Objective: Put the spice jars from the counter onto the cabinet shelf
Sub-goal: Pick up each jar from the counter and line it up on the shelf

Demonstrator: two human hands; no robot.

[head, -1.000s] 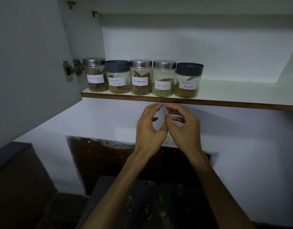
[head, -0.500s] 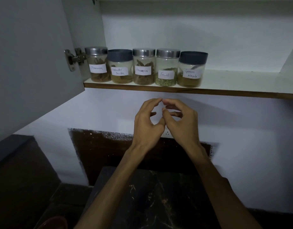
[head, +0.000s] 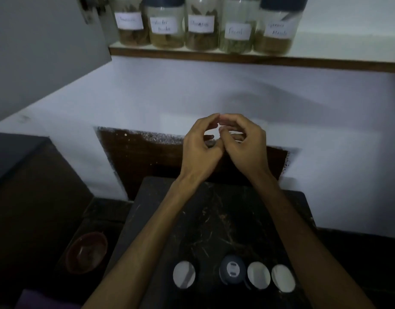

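Several labelled glass spice jars stand in a row on the cabinet shelf [head: 325, 61] at the top; the leftmost jar [head: 130, 25] and the fennel jar [head: 237, 32] are among them. More jars stand low on the dark marble counter [head: 214, 219], seen from above by their lids: silver lids [head: 184, 274] [head: 258, 275] [head: 283, 278] and one dark lid [head: 232, 269]. My left hand [head: 199, 152] and right hand [head: 244, 146] hover together in front of the wall, fingers curled, fingertips touching, holding nothing.
The open grey cabinet door [head: 40, 52] hangs at upper left with its hinge beside the jars. A reddish-brown bowl [head: 87, 252] sits on a lower surface at left. A dark patch [head: 143, 152] marks the white wall behind the counter.
The view has tilted downward: the shelf has risen to the top edge and the counter jars have come into sight. My hands stay joined, lower relative to the shelf.
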